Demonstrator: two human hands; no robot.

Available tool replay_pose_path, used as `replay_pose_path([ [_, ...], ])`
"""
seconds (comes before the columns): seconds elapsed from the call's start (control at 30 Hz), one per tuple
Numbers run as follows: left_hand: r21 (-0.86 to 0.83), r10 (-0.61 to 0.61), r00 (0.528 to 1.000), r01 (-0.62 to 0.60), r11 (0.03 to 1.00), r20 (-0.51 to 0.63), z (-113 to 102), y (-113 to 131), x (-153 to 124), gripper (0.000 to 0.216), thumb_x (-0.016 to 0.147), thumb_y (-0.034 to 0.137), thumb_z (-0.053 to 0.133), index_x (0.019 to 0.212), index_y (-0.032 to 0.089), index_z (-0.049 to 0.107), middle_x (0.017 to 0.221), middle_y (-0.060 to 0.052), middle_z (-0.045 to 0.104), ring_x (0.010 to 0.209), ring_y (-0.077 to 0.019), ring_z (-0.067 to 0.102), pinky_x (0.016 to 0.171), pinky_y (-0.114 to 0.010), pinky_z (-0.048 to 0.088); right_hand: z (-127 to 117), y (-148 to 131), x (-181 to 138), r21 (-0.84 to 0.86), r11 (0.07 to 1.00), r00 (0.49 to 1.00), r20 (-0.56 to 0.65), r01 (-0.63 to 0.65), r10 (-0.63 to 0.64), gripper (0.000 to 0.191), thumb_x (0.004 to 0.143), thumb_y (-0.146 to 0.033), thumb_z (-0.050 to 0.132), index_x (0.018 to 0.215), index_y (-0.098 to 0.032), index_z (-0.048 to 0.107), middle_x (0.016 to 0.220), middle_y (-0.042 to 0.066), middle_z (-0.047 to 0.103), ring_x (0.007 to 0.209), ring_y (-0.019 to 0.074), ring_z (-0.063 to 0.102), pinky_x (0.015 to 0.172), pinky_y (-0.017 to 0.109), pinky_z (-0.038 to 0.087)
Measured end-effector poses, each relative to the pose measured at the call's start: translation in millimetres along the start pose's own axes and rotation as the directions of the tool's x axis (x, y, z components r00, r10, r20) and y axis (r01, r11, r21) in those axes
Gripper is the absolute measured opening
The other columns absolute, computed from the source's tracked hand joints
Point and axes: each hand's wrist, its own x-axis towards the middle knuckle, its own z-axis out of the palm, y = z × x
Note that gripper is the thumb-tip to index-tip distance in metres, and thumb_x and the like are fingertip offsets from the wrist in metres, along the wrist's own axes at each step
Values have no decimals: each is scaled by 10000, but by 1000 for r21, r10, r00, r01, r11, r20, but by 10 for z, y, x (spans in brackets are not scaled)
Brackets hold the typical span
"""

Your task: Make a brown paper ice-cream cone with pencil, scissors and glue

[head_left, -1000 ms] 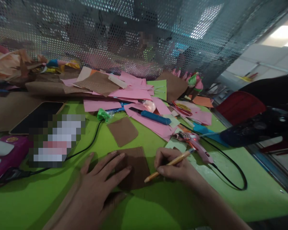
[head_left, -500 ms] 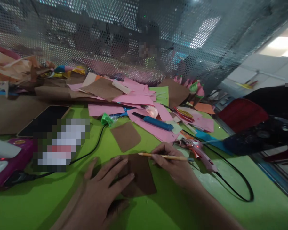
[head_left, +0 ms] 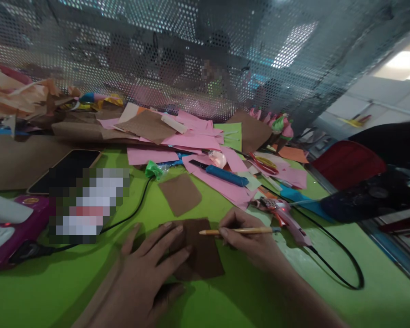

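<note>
Head view: my right fingers pinch the pencil over the brown paper on the table; if my left fingers, spread across it, press too lightly, it could skid.

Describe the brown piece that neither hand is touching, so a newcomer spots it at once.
On the green table, find the left hand, its fingers resting on a dark brown piece. Just beyond that, towards the pink sheets, lies a smaller brown piece. It looks lighter than the one under the fingers.
</note>
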Motion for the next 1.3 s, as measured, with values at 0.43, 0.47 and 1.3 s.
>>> replay_pose_path([
  [0.43, -18, -22, 999, 23, 1000, 36, -59, 45, 17, 440, 885, 313, 605, 1318, 365, 549, 1487, -18, 470, 1341, -281, 440, 1149, -576, 138, -44, -145, -140, 39, 997, 980, 189, -70, 61, 88, 666, -240, 648, 612, -182, 610, 522, -31, 532, 485, 99, 403, 437, 211, 273],
  [0.47, -19, -25, 999, 26, 999, 40, -63, 43, 18, 439, 886, 324, 607, 1319, 367, 548, 1488, -16, 467, 1344, -280, 436, 1150, -575, 135, -45, -152, -146, 46, 997, 978, 201, -66, 55, 81, 663, -236, 649, 611, -184, 613, 530, -30, 535, 492, 101, 407, 440, 212, 275],
  [1.3, -4, 61, 997, -61, 998, 52, -125, -34, 48, 420, 896, 407, 578, 1286, 262, 525, 1494, -31, 446, 1339, -294, 449, 1100, -575, 270, 86, 52, 66, 0, 999, 996, -72, 54, -54, 187, 861, -367, 644, 820, -188, 613, 707, -7, 607, 642, 135, 536, 565, 241, 414],
])
